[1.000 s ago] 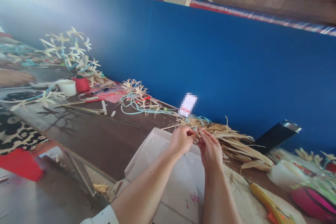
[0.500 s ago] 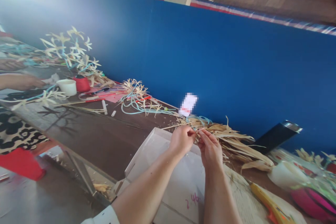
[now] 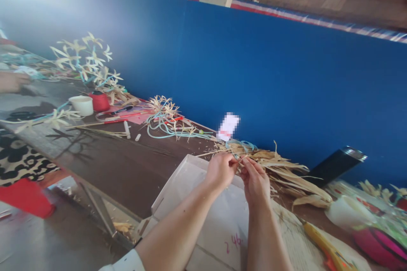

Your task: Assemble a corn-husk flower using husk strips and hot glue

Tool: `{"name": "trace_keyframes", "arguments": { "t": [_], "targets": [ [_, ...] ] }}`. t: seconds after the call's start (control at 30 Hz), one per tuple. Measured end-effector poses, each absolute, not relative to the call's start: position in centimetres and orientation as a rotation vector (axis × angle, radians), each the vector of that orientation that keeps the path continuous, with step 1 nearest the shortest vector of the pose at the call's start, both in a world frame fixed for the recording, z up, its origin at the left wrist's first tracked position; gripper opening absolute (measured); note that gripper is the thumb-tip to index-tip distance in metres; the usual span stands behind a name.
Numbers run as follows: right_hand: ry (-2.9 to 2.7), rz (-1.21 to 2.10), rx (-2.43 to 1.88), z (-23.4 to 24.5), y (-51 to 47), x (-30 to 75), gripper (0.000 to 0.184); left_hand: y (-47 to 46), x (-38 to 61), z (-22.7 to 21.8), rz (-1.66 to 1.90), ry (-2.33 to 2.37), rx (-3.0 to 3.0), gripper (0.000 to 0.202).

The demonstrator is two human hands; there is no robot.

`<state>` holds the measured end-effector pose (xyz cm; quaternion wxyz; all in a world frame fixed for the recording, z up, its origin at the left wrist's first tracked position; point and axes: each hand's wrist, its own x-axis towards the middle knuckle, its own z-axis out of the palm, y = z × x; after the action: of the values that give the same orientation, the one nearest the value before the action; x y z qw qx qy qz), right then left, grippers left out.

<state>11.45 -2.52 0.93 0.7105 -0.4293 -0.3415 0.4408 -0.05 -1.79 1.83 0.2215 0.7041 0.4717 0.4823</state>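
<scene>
My left hand [image 3: 221,170] and my right hand [image 3: 255,179] meet fingertip to fingertip above the far edge of a white cardboard box [image 3: 203,220]. Both are closed in a pinch on a thin pale strip [image 3: 243,158], which looks like dried husk. Its lower part is hidden by my fingers. Just behind and right of my hands lies a heap of dried husk strips [image 3: 282,169], with loose thin scraps around it. Light-blue stems ending in pale husk flowers [image 3: 163,106] rest on the table to the left of my hands.
A black bottle [image 3: 338,165] leans at the right, near a white tape roll [image 3: 349,211] and a yellow glue gun [image 3: 327,245]. Along the left stand a white cup [image 3: 82,105], a red thread spool [image 3: 100,101] and upright husk flowers [image 3: 85,57]. A blue partition [image 3: 270,76] runs behind the table.
My hands stay almost in place, with the pale strip between them shifting slightly. At the far left, another person's nearer hand and forearm have drawn out of view.
</scene>
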Motion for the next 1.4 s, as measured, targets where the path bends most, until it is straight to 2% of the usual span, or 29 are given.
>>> {"name": "trace_keyframes", "arguments": {
  "t": [0.63,1.4],
  "targets": [
    [-0.827,0.877,-1.001,0.57,-2.31,11.51,0.029,-1.44,0.26,1.08,1.503,1.316,2.06,0.021],
    [-0.842,0.797,-1.061,0.29,-2.2,11.42,0.026,-1.68,0.35,1.05,1.495,1.325,2.101,0.012]
  ]
}}
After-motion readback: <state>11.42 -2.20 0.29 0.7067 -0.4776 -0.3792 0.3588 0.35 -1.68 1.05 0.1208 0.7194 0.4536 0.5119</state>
